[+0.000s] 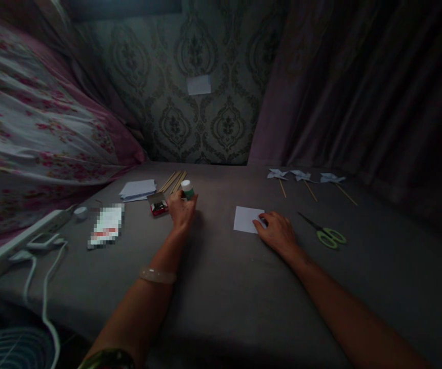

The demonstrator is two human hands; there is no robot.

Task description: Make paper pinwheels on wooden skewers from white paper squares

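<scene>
Along the left side of the grey surface (pixel 213 266) we see a white power strip (pixel 54 223), then a packet (pixel 107 225) lying flat, its print blurred. Next come a stack of white paper (pixel 139 189), a small open red box (pixel 159 212) and some thin wooden sticks (pixel 170 181) behind it. Our left hand (pixel 182 210), a pale bangle (pixel 157 275) on its forearm, has its fingers wrapped around a white-capped green tube (pixel 187 188), cap up. Well apart from it, a white paper square (pixel 244 219) lies flat, and our right hand (pixel 278 231) touches its right edge, thumb and fingers narrowly spaced; we cannot tell whether they pinch it. Farther right, three paper pinwheels (pixel 303 176) lie toward the back, with green-handled scissors (pixel 322 229) nearer us.
</scene>
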